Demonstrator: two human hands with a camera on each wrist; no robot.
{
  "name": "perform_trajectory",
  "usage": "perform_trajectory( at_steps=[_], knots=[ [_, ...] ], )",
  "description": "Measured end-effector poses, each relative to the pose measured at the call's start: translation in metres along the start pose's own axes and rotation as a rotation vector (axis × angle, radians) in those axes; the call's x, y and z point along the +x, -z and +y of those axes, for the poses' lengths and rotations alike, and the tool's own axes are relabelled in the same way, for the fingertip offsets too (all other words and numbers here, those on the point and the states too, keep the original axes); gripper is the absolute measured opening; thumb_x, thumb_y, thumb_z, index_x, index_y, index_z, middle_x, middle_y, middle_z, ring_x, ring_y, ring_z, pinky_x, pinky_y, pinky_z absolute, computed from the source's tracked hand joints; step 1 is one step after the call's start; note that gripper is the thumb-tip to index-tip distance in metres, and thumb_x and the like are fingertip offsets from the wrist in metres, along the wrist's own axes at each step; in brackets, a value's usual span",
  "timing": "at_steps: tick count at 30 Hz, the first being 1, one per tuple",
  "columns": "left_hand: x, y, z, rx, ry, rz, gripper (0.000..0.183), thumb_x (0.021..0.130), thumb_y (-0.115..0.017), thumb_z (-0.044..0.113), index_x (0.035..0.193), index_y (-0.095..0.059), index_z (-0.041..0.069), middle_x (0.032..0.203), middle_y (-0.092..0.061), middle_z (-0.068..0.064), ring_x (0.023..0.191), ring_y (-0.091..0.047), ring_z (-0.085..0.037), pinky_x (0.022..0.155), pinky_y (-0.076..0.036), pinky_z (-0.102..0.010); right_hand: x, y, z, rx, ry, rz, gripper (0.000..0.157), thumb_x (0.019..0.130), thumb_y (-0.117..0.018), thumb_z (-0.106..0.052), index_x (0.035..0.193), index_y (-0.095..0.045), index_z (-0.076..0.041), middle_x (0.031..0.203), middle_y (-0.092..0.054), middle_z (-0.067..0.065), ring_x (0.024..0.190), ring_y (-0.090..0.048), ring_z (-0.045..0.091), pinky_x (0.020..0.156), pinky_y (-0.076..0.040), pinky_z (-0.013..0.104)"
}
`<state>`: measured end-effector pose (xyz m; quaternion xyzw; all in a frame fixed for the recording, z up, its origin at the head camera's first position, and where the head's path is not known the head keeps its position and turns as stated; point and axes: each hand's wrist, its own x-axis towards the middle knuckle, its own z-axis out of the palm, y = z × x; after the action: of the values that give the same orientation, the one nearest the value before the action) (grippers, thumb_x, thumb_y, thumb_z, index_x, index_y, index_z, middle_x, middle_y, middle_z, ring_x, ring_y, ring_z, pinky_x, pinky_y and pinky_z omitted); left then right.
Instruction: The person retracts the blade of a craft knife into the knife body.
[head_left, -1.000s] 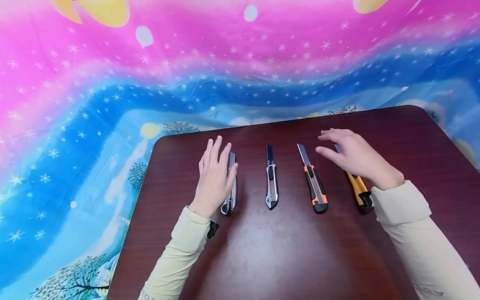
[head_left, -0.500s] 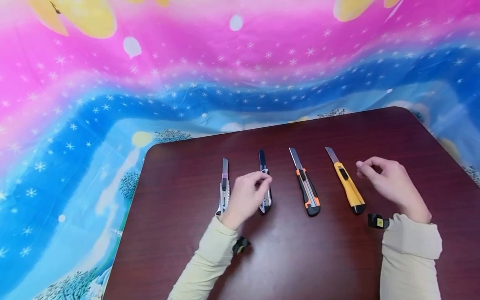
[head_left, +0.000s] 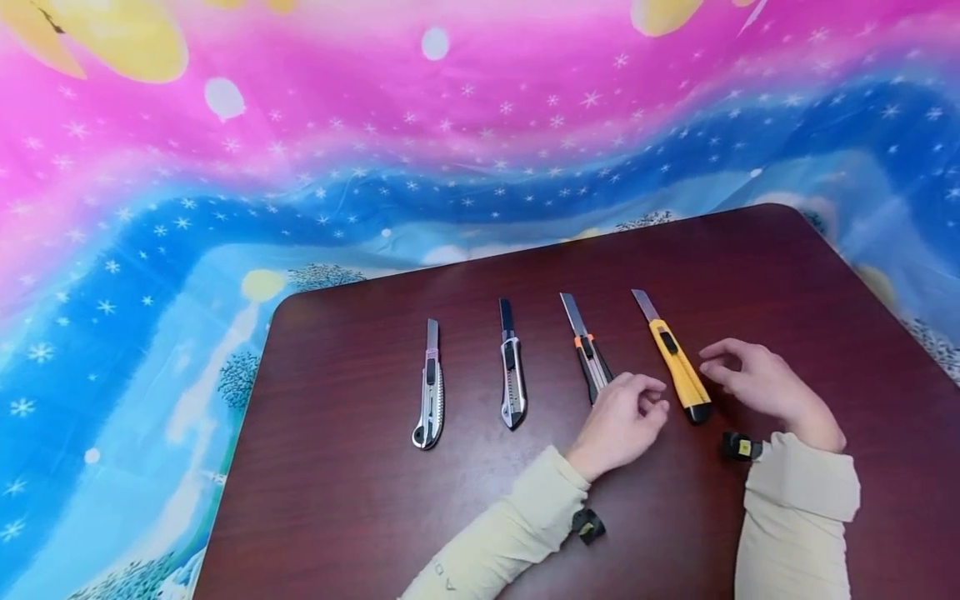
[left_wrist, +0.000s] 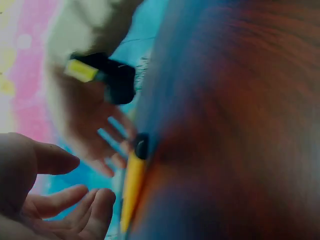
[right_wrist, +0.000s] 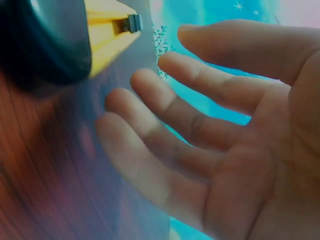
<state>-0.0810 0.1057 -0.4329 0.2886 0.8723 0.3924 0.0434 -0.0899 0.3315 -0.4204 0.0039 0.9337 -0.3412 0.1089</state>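
Note:
A yellow utility knife [head_left: 682,364] with a black end cap lies on the table between the two hands, blade out and pointing away. My left hand [head_left: 619,419] hovers over the lower handle of an orange and black utility knife [head_left: 588,353], hiding that part; its loosely bent fingers hold nothing. Just right of the yellow knife is my right hand [head_left: 767,385], fingers relaxed and apart from it. In the right wrist view that palm [right_wrist: 240,160] is bare. Further left lie a silver utility knife with a dark blade [head_left: 513,375] and another silver one [head_left: 429,396].
The dark red-brown table [head_left: 360,517] has rounded far corners. Behind it hangs a pink and blue patterned cloth [head_left: 337,150]. Small black cameras [head_left: 588,526] are strapped to both wrists. Several knives lie in a row with bare blades.
My left hand has swept right from beside the leftmost knife, past the second, to the orange and black one. The right hand has drawn back off the yellow knife to its right side.

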Motion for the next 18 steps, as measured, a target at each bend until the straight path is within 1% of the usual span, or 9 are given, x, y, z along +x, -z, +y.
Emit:
perform_trajectory(
  at_steps=[1, 2, 4, 7, 9, 11, 13, 15, 18],
  knots=[
    [0.003, -0.008, 0.001, 0.004, 0.022, -0.009, 0.023, 0.092, -0.062, 0.019, 0.113, -0.066, 0.01, 0.097, -0.065, 0.005, 0.081, -0.056, 0.005, 0.07, -0.037, 0.004, 0.001, -0.002, 0.0, 0.022, -0.007, -0.017, 0.035, 0.098, -0.054, -0.019, 0.122, -0.055, 0.007, 0.103, -0.068, 0.025, 0.077, -0.066, 0.02, 0.066, -0.057, 0.03],
    [0.005, -0.016, 0.003, 0.016, 0.05, -0.015, 0.025, 0.092, -0.063, 0.021, 0.115, -0.065, 0.01, 0.099, -0.064, 0.005, 0.083, -0.056, 0.004, 0.07, -0.038, 0.003, 0.002, -0.003, 0.0, 0.042, -0.008, -0.025, 0.036, 0.098, -0.054, -0.017, 0.122, -0.054, 0.009, 0.104, -0.068, 0.026, 0.077, -0.067, 0.02, 0.066, -0.059, 0.03],
    [0.009, -0.028, 0.004, 0.074, 0.105, -0.012, 0.031, 0.091, -0.065, 0.025, 0.118, -0.063, 0.011, 0.103, -0.061, 0.005, 0.089, -0.053, 0.0, 0.072, -0.039, -0.001, 0.004, -0.006, -0.002, 0.057, -0.011, -0.039, 0.037, 0.097, -0.054, -0.015, 0.123, -0.052, 0.01, 0.106, -0.066, 0.028, 0.08, -0.067, 0.021, 0.067, -0.06, 0.031],
    [0.014, -0.043, 0.006, 0.177, 0.166, -0.016, 0.041, 0.089, -0.067, 0.032, 0.123, -0.059, 0.011, 0.108, -0.056, 0.001, 0.096, -0.046, -0.008, 0.075, -0.04, -0.008, 0.007, -0.009, -0.004, 0.035, -0.006, -0.058, 0.038, 0.097, -0.054, -0.015, 0.124, -0.051, 0.011, 0.107, -0.064, 0.028, 0.083, -0.065, 0.024, 0.069, -0.059, 0.033],
    [0.016, -0.05, 0.009, 0.25, 0.181, -0.039, 0.047, 0.087, -0.068, 0.038, 0.124, -0.056, 0.012, 0.11, -0.052, -0.001, 0.096, -0.042, -0.011, 0.076, -0.041, -0.012, 0.007, -0.011, -0.004, 0.0, -0.004, -0.057, 0.039, 0.096, -0.054, -0.015, 0.125, -0.05, 0.011, 0.108, -0.064, 0.027, 0.084, -0.063, 0.025, 0.07, -0.056, 0.033],
    [0.019, -0.056, 0.013, 0.281, 0.202, -0.066, 0.051, 0.085, -0.069, 0.041, 0.125, -0.054, 0.012, 0.109, -0.048, -0.002, 0.095, -0.041, -0.012, 0.078, -0.041, -0.013, 0.007, -0.011, -0.004, -0.016, -0.01, -0.062, 0.041, 0.097, -0.054, -0.016, 0.126, -0.049, 0.011, 0.109, -0.063, 0.028, 0.085, -0.062, 0.026, 0.07, -0.055, 0.033],
    [0.023, -0.059, 0.016, 0.274, 0.242, -0.087, 0.054, 0.084, -0.07, 0.043, 0.124, -0.051, 0.012, 0.108, -0.045, -0.003, 0.094, -0.042, -0.012, 0.08, -0.042, -0.013, 0.008, -0.012, -0.004, -0.014, -0.017, -0.071, 0.043, 0.097, -0.054, -0.017, 0.127, -0.047, 0.012, 0.11, -0.062, 0.028, 0.085, -0.062, 0.027, 0.07, -0.056, 0.034],
    [0.026, -0.061, 0.018, 0.285, 0.28, -0.092, 0.059, 0.083, -0.071, 0.045, 0.125, -0.05, 0.01, 0.107, -0.045, -0.002, 0.093, -0.043, -0.011, 0.081, -0.044, -0.013, 0.009, -0.012, -0.005, -0.015, -0.021, -0.077, 0.044, 0.096, -0.054, -0.018, 0.128, -0.047, 0.012, 0.11, -0.062, 0.029, 0.084, -0.063, 0.026, 0.07, -0.056, 0.035],
    [0.031, -0.062, 0.019, 0.35, 0.299, -0.092, 0.063, 0.083, -0.07, 0.048, 0.129, -0.05, 0.009, 0.107, -0.047, -0.002, 0.09, -0.047, -0.011, 0.077, -0.046, -0.014, 0.012, -0.014, -0.008, -0.019, -0.016, -0.083, 0.043, 0.096, -0.054, -0.017, 0.127, -0.048, 0.012, 0.109, -0.062, 0.028, 0.085, -0.062, 0.026, 0.07, -0.056, 0.034]
  ],
)
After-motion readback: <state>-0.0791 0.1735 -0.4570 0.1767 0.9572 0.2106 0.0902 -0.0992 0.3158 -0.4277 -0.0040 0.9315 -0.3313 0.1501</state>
